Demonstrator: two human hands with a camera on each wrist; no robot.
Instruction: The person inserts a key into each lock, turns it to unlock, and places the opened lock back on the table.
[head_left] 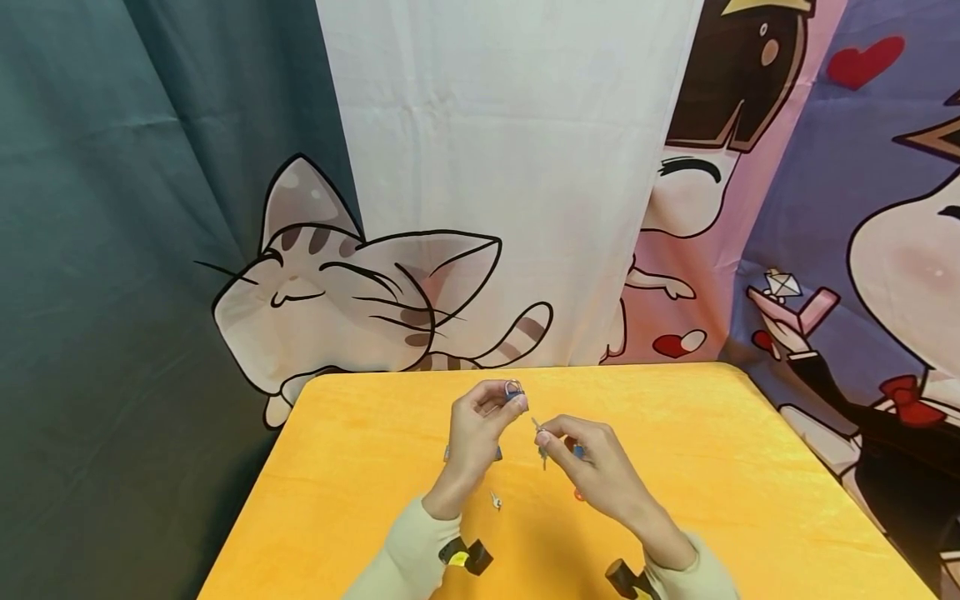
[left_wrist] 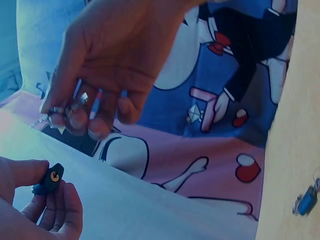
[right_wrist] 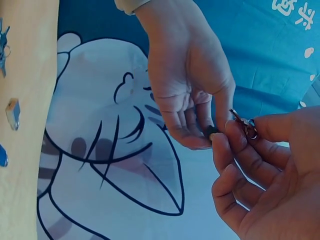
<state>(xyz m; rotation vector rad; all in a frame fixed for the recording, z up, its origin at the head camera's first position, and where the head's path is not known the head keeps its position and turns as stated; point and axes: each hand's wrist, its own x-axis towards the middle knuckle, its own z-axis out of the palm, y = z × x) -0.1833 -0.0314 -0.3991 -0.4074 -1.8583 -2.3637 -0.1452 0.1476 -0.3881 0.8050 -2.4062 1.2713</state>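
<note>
Appears to be a curtained-off recording corner; cannot be classed further as home or office. Noted under the left hand (head_left: 474,429) and right hand (head_left: 596,468): one yellow-topped table (head_left: 352,492). Recorded beyond the grip: a creased fabric backdrop (head_left: 510,125), pale at centre, printed with a large cartoon cat (head_left: 322,308). Logged left of the grip: a plain dark-green stretch (head_left: 112,250). Logged right of the grip: a pink-and-purple stretch (head_left: 795,158) bearing cartoon people (head_left: 900,437) and red hearts (head_left: 865,62). Found strapped at each wrist: a small dark camera unit (head_left: 478,557).
</note>
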